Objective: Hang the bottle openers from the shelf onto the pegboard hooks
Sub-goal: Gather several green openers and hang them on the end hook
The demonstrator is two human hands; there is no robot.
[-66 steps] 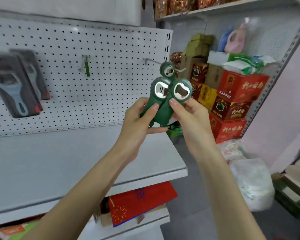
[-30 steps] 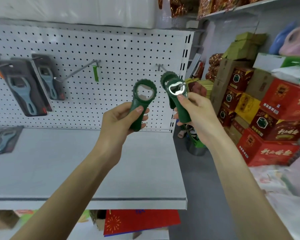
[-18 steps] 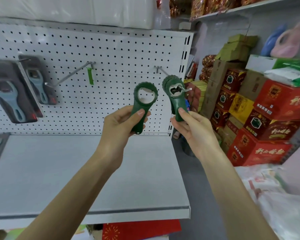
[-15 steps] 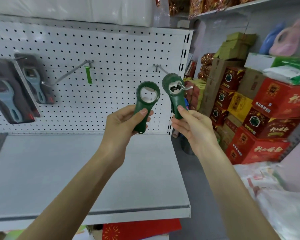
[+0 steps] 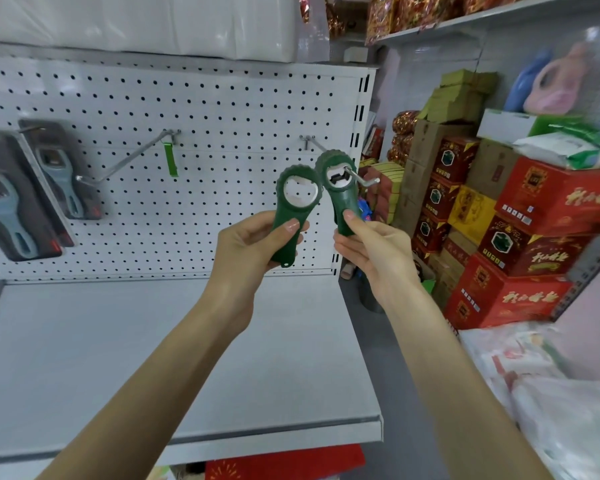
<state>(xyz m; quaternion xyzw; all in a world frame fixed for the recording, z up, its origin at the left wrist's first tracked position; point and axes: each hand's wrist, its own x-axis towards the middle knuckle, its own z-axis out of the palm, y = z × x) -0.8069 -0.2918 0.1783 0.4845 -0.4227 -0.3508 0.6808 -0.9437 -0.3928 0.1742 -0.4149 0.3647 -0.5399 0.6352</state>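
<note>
My left hand (image 5: 246,245) grips the handle of a dark green bottle opener (image 5: 290,216), its round head upright in front of the white pegboard (image 5: 222,116). My right hand (image 5: 371,252) pinches the handle of a second green bottle opener (image 5: 342,192). The right metal hook (image 5: 361,176) passes through this opener's head hole, its bent tip sticking out to the right. Whether another opener hangs behind it I cannot tell.
A second long hook (image 5: 125,161) with a light green tag (image 5: 170,159) juts from the pegboard's middle. Grey openers on dark cards (image 5: 25,188) hang at the left. The white shelf (image 5: 174,358) lies below. Red and brown boxes (image 5: 520,237) are stacked at the right.
My two hands split the paired openers apart. The right hand then slid its opener's head onto the right hook, while the left hand brought its opener close beside it.
</note>
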